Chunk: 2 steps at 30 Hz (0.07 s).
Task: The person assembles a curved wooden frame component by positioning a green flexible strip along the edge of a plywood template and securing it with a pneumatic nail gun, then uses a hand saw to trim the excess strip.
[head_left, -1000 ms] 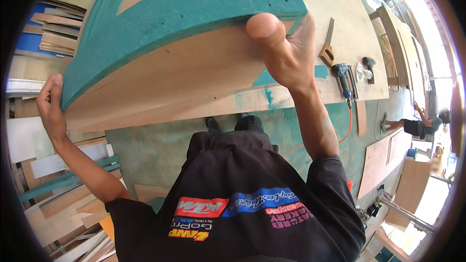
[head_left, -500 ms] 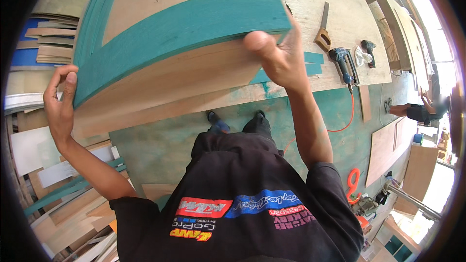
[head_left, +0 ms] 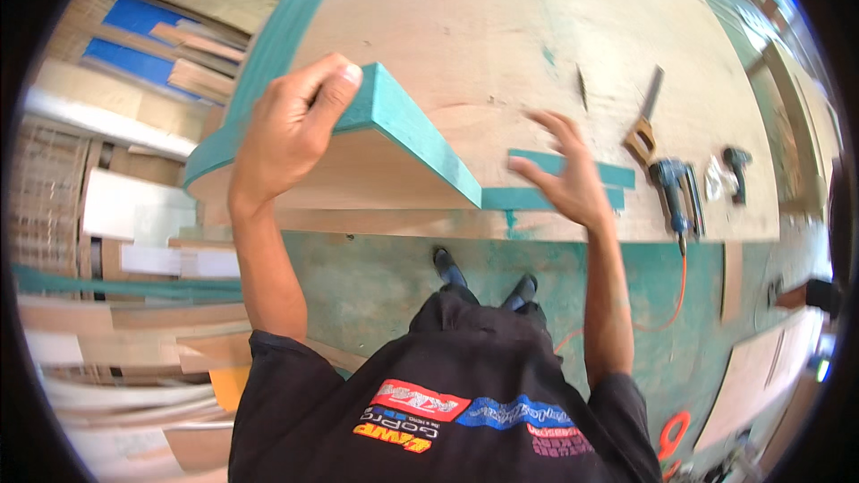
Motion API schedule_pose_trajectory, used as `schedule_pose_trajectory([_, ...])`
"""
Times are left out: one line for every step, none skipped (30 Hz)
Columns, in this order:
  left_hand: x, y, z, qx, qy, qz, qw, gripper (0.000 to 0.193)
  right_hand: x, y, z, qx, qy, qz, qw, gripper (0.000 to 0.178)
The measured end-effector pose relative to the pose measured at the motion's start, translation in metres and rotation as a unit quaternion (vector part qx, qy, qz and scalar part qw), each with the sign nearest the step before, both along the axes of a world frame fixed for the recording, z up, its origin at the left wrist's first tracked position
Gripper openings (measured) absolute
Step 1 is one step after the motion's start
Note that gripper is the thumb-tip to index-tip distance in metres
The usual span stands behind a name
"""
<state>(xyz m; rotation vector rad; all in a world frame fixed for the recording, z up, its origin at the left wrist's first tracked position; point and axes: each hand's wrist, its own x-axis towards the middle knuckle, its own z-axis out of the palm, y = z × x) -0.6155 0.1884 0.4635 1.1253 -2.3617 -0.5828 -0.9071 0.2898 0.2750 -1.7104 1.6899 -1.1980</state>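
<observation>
A wooden panel with teal-painted edges point(head_left: 420, 136) stands tilted at the left of the worktable point(head_left: 501, 18), its bare wood side facing me. My left hand point(head_left: 293, 130) is closed over its upper edge near the corner, thumb on top. Apart from the panel, my right hand point(head_left: 570, 179) hangs open with fingers spread, slightly blurred. Below and behind that hand lie two flat teal strips point(head_left: 548, 199), partly covered by it.
On the right of the table lie a handsaw point(head_left: 642, 139), a nail gun point(head_left: 671, 192) with an orange hose point(head_left: 683, 291), and a drill point(head_left: 737, 165) beside a plastic bag. Stacked boards point(head_left: 134, 197) fill the left side. A person's arm shows at the far right.
The panel has swung round, its teal-topped end now pointing toward the table's front. My right hand has let go of it. My left hand has shifted from its left end to its upper corner.
</observation>
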Motion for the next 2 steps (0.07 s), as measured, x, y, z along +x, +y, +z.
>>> schedule_pose_trajectory([-0.009, 0.0028, 0.0012, 0.002, 0.002, -0.008, 1.0, 0.035, -0.0423, 0.0053, -0.0366, 0.073, 0.039, -0.044, 0.996, 0.068])
schedule_pose_trajectory([-0.0153, 0.005, -0.0028, 0.01, 0.002, -0.018, 1.0, 0.035, -0.0422, 0.0023, -0.0404, 0.067, 0.03, -0.029, 0.997, 0.068])
